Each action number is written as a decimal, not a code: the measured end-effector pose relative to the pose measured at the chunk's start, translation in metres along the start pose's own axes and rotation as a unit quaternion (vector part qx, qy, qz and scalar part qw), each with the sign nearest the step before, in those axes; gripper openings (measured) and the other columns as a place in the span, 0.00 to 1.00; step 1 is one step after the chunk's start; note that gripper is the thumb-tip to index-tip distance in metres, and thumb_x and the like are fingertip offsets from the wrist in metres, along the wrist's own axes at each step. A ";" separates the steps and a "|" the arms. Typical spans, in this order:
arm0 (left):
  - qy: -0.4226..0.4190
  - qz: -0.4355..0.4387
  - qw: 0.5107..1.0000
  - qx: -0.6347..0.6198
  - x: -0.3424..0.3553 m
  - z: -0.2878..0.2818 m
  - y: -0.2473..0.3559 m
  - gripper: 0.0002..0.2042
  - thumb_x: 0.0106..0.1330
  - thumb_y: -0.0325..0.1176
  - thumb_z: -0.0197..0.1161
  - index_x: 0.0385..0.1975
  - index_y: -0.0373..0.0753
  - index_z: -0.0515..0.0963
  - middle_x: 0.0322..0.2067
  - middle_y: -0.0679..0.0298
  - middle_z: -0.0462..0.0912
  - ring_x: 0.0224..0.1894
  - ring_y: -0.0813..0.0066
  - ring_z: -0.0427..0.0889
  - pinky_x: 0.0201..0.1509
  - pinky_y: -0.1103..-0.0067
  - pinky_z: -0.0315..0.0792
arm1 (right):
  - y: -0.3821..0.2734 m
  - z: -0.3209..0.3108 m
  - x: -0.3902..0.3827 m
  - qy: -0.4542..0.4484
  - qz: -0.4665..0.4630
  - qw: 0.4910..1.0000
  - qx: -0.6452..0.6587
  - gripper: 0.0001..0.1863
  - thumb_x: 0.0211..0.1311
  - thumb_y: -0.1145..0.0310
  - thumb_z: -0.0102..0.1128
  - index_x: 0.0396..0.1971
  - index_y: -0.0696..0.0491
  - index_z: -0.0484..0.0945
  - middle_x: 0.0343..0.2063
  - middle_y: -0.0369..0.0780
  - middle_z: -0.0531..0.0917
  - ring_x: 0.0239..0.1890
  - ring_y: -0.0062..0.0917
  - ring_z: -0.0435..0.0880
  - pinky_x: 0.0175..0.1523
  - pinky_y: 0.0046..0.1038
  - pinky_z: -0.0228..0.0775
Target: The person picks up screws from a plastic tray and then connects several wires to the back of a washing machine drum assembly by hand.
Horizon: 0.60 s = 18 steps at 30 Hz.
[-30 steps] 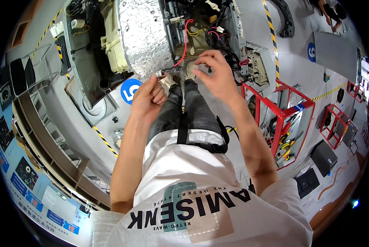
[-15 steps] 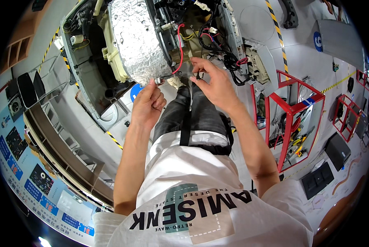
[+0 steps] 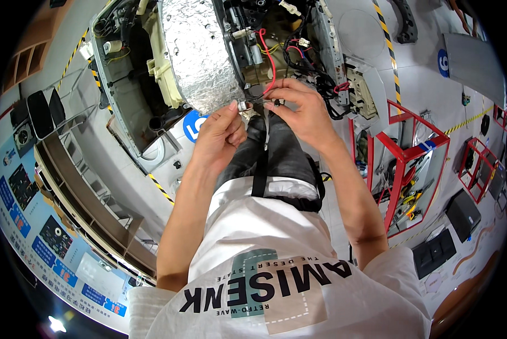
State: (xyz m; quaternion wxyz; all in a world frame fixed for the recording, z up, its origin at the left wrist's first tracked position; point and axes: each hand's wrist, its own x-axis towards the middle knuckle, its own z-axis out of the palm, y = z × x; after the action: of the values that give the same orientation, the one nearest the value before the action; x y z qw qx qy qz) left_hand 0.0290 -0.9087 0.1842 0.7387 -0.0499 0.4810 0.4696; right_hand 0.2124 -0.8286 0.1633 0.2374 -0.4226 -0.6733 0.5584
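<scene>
An opened appliance (image 3: 102,85) with a silver foil-covered drum housing (image 3: 199,56) stands in front of me. My left hand (image 3: 220,133) is just below the foil, with thumb and forefinger pinched on a small pale, metallic-looking connector (image 3: 242,105). To its right, my right hand (image 3: 307,113) pinches a thin dark wire (image 3: 278,102) with a small black end. A red wire (image 3: 271,59) loops down from the appliance to the fingertips of my right hand. The two hands are close but apart. The exact kind of each wire end is too small to tell.
A black wiring bundle (image 3: 324,85) hangs along the appliance's right side. At the right stands a red-framed cart (image 3: 400,169) holding tools. Shelving (image 3: 89,209) runs along the left. Black-and-yellow tape (image 3: 386,34) marks the floor.
Both hands have come closer together, the left moving right and slightly up. The red wire's lower end now reaches my right fingertips. The whole view has shifted slightly.
</scene>
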 end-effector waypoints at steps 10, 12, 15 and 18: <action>-0.002 -0.016 1.000 -0.001 0.010 0.003 -0.006 0.11 0.69 0.40 0.55 0.29 0.40 0.74 0.12 0.76 0.56 0.16 0.84 0.56 0.23 0.83 0.53 | -0.001 -0.001 0.003 -0.016 0.009 1.000 0.009 0.12 0.50 0.71 0.66 0.37 0.56 0.81 0.34 0.38 0.77 0.38 0.27 0.77 0.43 0.26 0.68; 0.004 -0.017 1.000 -0.001 0.010 0.002 -0.005 0.11 0.69 0.40 0.55 0.29 0.40 0.74 0.12 0.76 0.56 0.16 0.84 0.56 0.23 0.84 0.53 | 0.001 0.001 0.003 -0.019 0.013 0.999 0.049 0.13 0.51 0.68 0.66 0.37 0.55 0.81 0.32 0.37 0.76 0.35 0.26 0.76 0.41 0.26 0.67; 0.012 -0.017 1.000 0.004 0.008 0.003 -0.004 0.11 0.69 0.40 0.55 0.27 0.41 0.73 0.12 0.76 0.56 0.16 0.84 0.56 0.23 0.84 0.53 | 0.004 0.004 0.003 -0.025 0.044 0.991 0.121 0.13 0.53 0.66 0.66 0.37 0.56 0.81 0.31 0.36 0.75 0.36 0.23 0.75 0.41 0.24 0.66; 0.014 -0.011 1.000 -0.002 0.005 0.003 -0.001 0.12 0.68 0.41 0.56 0.25 0.42 0.71 0.12 0.75 0.55 0.16 0.83 0.55 0.24 0.83 0.53 | 0.007 0.004 0.006 -0.015 0.056 0.987 0.147 0.12 0.55 0.66 0.65 0.35 0.57 0.81 0.31 0.35 0.75 0.35 0.20 0.74 0.40 0.22 0.66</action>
State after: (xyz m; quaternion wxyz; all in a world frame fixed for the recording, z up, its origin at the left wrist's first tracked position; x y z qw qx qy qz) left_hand 0.0322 -0.9039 0.1815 0.7368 -0.0633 0.4898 0.4617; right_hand 0.2080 -0.8263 0.1547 0.2556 -0.4116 -0.5629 0.6696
